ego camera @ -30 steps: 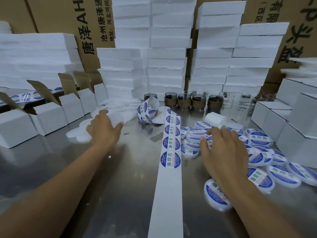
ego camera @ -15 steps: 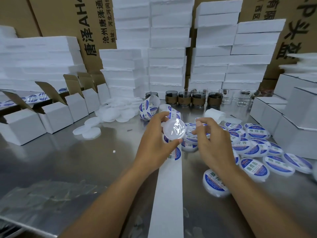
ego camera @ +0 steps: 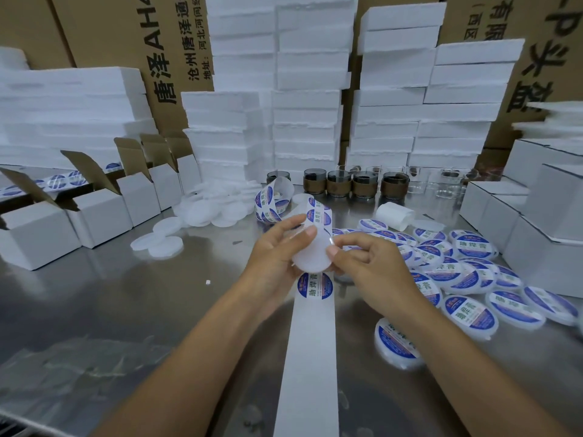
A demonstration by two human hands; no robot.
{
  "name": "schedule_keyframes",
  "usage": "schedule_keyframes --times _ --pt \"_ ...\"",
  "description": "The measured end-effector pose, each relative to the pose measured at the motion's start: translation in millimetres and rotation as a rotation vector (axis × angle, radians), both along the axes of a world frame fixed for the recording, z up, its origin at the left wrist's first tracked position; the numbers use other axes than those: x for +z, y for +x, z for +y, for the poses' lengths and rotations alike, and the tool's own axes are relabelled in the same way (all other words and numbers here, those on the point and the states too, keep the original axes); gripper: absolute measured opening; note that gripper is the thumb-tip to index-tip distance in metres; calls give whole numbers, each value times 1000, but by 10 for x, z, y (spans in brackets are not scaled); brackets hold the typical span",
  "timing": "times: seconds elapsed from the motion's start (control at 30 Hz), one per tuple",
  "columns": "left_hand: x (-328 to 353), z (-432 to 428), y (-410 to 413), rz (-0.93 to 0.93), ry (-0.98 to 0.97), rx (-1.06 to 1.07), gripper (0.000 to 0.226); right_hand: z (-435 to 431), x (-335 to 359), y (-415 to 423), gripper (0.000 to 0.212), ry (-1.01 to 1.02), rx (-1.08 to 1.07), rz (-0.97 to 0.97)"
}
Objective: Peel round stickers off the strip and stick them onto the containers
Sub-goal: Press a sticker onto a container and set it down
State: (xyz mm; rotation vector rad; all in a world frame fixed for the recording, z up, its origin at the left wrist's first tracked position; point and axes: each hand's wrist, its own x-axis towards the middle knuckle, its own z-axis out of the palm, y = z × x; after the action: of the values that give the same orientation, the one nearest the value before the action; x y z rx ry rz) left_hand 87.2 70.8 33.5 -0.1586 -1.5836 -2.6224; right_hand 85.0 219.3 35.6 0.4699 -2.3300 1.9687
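My left hand [ego camera: 274, 257] grips a plain white round container [ego camera: 310, 258] above the metal table, thumb and fingers curled round its left side. My right hand [ego camera: 366, 263] pinches that container's right rim between thumb and forefinger. Under both hands the white sticker strip [ego camera: 307, 367] runs from the near table edge to a curled roll [ego camera: 273, 203] further back. One blue-and-white round sticker [ego camera: 315, 286] shows on the strip just below the container. Several stickered containers [ego camera: 470, 247] lie in a heap to the right.
Plain white containers [ego camera: 165, 246] lie scattered at the left middle. Open white cartons [ego camera: 101, 212] line the left, shut white boxes [ego camera: 542, 247] the right. Glass jars [ego camera: 339, 184] stand behind, before tall foam stacks [ego camera: 306, 105]. The steel table [ego camera: 126, 310] is bare at near left.
My left hand reached out to the plain containers on the left, brought one back over the strip, and now tilts it. My right hand rose from the stickered heap to its rim.
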Motion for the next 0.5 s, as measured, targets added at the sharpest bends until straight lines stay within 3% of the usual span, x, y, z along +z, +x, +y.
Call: schedule_keyframes --times 0.1,0.2,0.37,0.5 --pt "-34 20 8 -4 -53 -81 34 -56 -18 39 4 10 66 29" --pt "-35 5 2 9 -27 -85 24 -60 -22 50 8 27 -14 72" --pt "-46 -57 -42 -57 30 22 26 10 -118 29 22 641 -270 413" --pt "-57 -83 -64 -88 94 84 10 -47 -177 38 51 901 -232 432"
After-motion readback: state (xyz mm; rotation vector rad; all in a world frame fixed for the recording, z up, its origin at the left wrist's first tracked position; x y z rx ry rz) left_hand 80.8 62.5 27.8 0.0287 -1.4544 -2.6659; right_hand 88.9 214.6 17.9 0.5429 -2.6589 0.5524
